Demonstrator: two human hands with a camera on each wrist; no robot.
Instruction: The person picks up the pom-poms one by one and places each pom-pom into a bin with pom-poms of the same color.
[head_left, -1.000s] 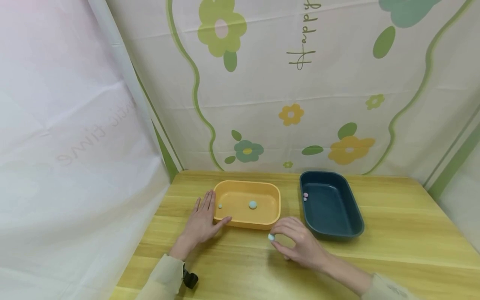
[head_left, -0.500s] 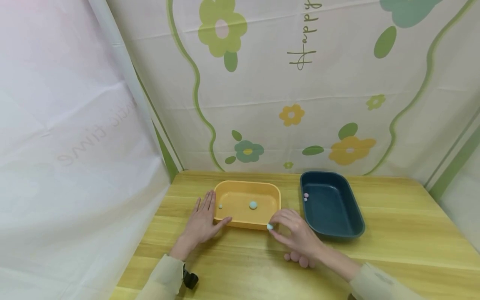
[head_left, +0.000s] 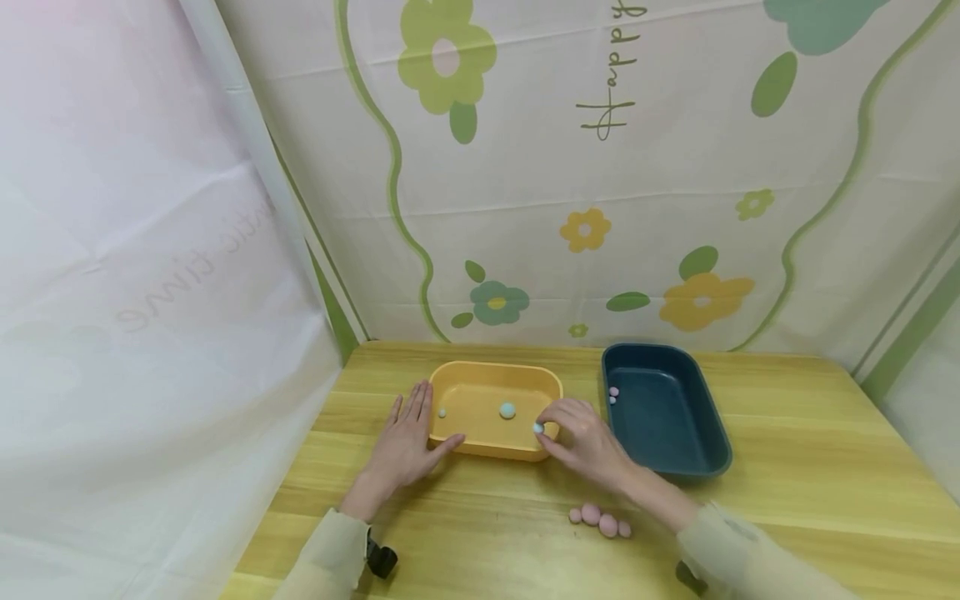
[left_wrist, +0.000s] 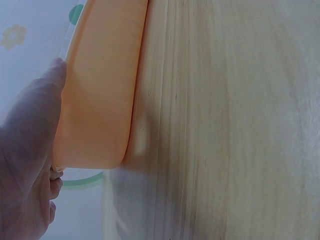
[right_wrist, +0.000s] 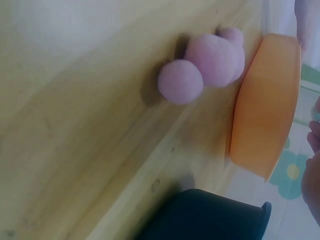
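Observation:
My right hand (head_left: 588,446) pinches a small light blue ball (head_left: 538,428) between thumb and fingertips, over the near right corner of the yellow tray (head_left: 495,452). Inside that tray lie a larger light blue ball (head_left: 507,410) near the middle and a tiny one (head_left: 442,413) at the left. My left hand (head_left: 401,450) rests against the tray's left end, fingers straight and thumb across the near rim; the left wrist view shows the thumb (left_wrist: 42,100) along the rim. Several pink balls (head_left: 600,520) touch in a row on the table, below my right hand.
A dark blue tray (head_left: 667,429) stands right of the yellow one, holding a small pink ball (head_left: 614,391) and a small pale ball (head_left: 612,401) by its left wall. Behind the wooden table (head_left: 480,542) hangs a flower-printed cloth (head_left: 517,183).
My right hand has moved forward with the pinched blue ball, from in front of the yellow tray to over its corner, uncovering the pink row. My left hand has stayed put.

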